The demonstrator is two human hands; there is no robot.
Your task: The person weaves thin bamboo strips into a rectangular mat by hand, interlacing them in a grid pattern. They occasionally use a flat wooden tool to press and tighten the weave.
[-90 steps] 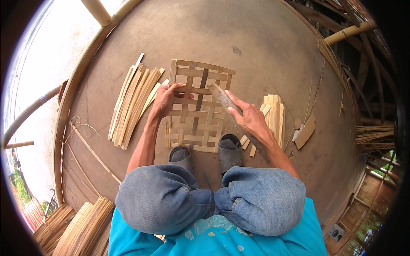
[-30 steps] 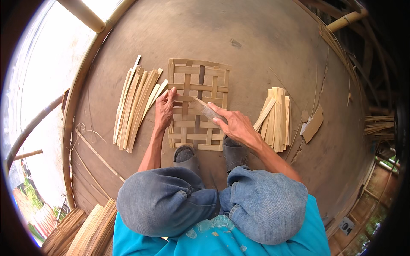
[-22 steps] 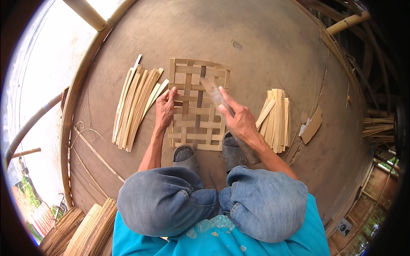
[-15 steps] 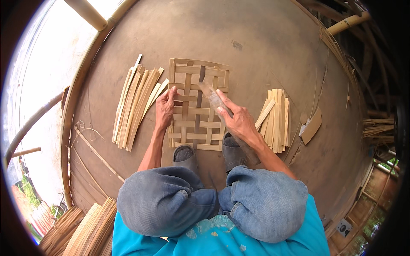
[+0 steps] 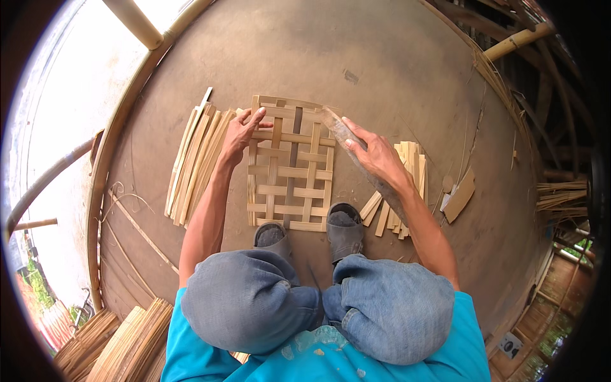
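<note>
An open-weave bamboo panel [image 5: 309, 193] lies in front of my feet, framed by flat strips along its edges. One dark strip [image 5: 293, 167] runs lengthwise through its pale slats. At the panel's upper left edge, my left hand [image 5: 240, 135] grips the rim, thumb above and some fingers passing into the weave. My right hand [image 5: 377, 155] is closed round a long, flat, worn blade-like bar [image 5: 344, 132]. The bar's far tip rests on or just above the panel's upper right corner; which of these I cannot tell. Its near end reaches back under my right forearm.
Bamboo strips are piled at the left [image 5: 198, 162], and a shorter strip pile [image 5: 412, 167] lies partly behind my right forearm. A cardboard scrap [image 5: 459, 195] is farther right. More strip bundles [image 5: 130, 340] stand at lower left. My sandals [image 5: 344, 240] sit at the panel's near edge.
My left hand has slid up the panel's left edge. My right hand and the bar have moved right and up, from mid-panel toward its upper right corner. Some strips at right have spread.
</note>
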